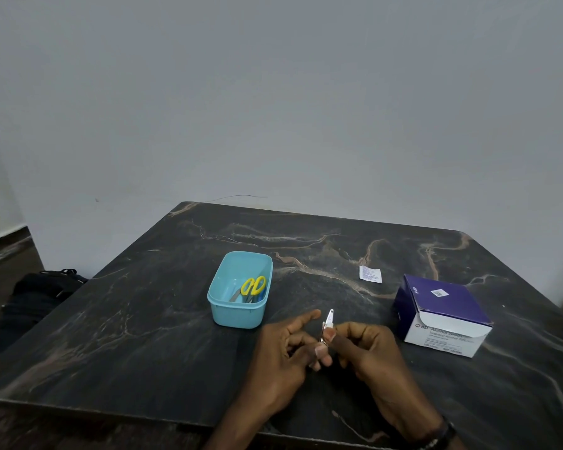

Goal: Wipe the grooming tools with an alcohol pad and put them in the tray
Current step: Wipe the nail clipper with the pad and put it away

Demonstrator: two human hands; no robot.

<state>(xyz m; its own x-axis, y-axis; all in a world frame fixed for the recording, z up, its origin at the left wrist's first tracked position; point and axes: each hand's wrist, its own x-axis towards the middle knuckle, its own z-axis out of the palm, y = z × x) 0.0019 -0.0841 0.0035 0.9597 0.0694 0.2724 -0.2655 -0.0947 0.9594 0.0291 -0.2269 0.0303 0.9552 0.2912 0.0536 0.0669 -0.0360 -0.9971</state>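
On the floor at the far left lies a dark bag (pixel 36 297), off the table (pixel 143 319). Further right stands the light blue tray (pixel 238 315), which already holds the yellow-handled scissors (pixel 253 285) and what look like one or two more slim tools, too small to name. The tray lies ahead and to the left of the left hand (pixel 281 349), which is the nearer one to it, so I judge the drop would go forward and leftward from that side. The left hand's grip pinches the lower end of the metal nail clipper (pixel 326 324) while its forefinger points free. The clipper stands nearly upright between the hands, its long axis running away from the person, the tip above the fingers. The right hand (pixel 368 349) grips the clipper's middle, with a bit of white alcohol pad (pixel 329 326) under the thumb. Beyond lies a torn sachet (pixel 370 274), and at the right the open swab box (pixel 442 316).
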